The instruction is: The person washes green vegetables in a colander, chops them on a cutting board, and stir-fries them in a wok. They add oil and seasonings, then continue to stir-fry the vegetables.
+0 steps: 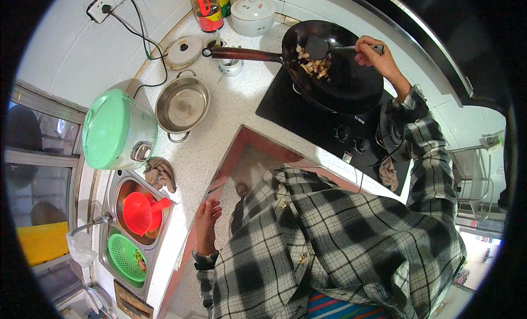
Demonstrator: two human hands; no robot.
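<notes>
A large dark wok [350,82] with a wooden handle stands on the black gas cooktop [321,123]. My right hand [372,55] is closed around the handle of a spatula [317,48], whose dark blade rests inside the wok against browned food pieces [317,68]. The wok's handle points left over the counter, and nobody holds it. My left hand [208,214] hangs beside the counter's front edge, its fingers loosely curled with nothing in them.
Left of the wok are a steel pot [183,105], a small seasoning jar [230,67] and a white lid [185,50]. A green-lidded rice cooker [107,129] stands near the sink [154,253], which holds a red ladle [138,214] and green colander [125,257]. A range hood overhangs the cooktop.
</notes>
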